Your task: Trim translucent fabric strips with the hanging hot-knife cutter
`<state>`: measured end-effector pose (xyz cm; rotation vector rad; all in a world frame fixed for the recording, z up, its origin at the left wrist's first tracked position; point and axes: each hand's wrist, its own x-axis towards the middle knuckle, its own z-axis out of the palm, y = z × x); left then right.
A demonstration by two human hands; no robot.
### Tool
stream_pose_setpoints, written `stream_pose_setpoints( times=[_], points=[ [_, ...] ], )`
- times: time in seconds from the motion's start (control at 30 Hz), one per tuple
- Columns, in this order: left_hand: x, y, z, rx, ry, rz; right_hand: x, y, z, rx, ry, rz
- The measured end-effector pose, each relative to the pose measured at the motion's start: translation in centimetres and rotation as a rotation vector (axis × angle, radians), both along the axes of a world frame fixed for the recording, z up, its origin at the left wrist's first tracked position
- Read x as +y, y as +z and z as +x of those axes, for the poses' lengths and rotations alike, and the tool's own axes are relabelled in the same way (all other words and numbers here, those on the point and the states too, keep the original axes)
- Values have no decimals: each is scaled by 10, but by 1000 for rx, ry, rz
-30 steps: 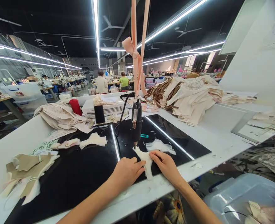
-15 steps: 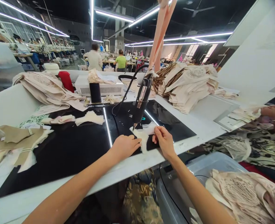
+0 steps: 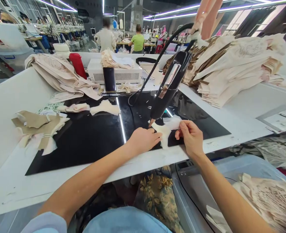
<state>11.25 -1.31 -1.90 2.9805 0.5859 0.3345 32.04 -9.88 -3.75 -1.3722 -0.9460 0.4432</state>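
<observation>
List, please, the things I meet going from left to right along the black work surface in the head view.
Tan fabric pieces → cream fabric pieces → left hand → white fabric piece → right hand.

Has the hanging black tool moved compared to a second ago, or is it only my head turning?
Yes. The black tool now leans top-right; before it hung upright. Its tip remains at the white fabric piece on the black mat.

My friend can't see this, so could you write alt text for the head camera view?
Two bare hands, left hand and right hand, press a small white fabric piece on a black work surface under a hanging black tool.
</observation>
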Motion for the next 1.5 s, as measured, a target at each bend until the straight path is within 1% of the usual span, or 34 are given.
stream_pose_setpoints(
  times=[0.17, 0.4, 0.5, 0.63, 0.73, 0.87, 0.97, 1.1, 1.2, 1.33, 1.43, 1.5],
  points=[
    [-1, 0, 0, -1, 2, 3, -1, 2, -1, 31, -13, 10],
    [-4, 2, -1, 16, 25, 4, -2, -2, 2, 99, -21, 17],
    [-5, 3, -3, -1, 25, 29, -4, -4, 0, 84, -7, 38],
    [-5, 1, -3, -35, 39, 58, -4, -5, 5, 41, 9, 89],
    [-4, -2, -3, -43, 34, 41, -3, 3, 11, 26, 15, 142],
    [-3, -4, -4, -54, 34, -42, -4, 22, 7, 14, 41, 225],
    [-2, -7, -5, -84, 40, -143, -11, 31, -5, -4, 116, 238],
    [1, -5, -10, -181, 64, -341, -25, 28, -25, -34, 255, 218],
    [3, 2, -13, -293, 74, -556, -32, 24, -36, -46, 349, 183],
    [0, 13, -18, -417, 60, -853, -31, 27, -49, -119, 448, 116],
    [-6, 16, -26, -462, 42, -1021, -25, 28, -61, -211, 467, 41],
    [-10, 17, -35, -513, 60, -1185, -20, 26, -71, -214, 470, -30]
  ],
)
